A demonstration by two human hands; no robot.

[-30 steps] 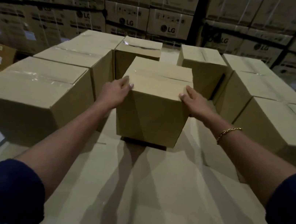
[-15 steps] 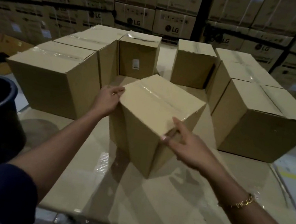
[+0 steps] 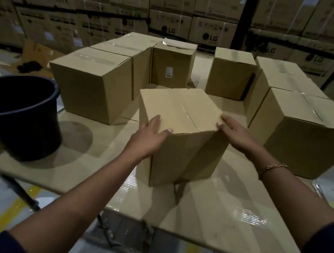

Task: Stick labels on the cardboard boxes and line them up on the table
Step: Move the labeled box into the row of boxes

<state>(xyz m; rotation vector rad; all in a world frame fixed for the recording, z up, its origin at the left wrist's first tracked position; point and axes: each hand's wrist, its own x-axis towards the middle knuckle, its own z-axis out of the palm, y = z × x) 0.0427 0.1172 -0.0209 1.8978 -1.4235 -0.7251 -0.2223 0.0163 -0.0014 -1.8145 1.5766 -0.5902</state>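
Box (image 3: 176, 114) edges: left hand (image 3: 149, 137), right hand (image 3: 235, 134) touching.

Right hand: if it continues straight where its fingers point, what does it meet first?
The right hand touches the centre cardboard box at its right edge, so that comes first; beyond, probably the labelled box.
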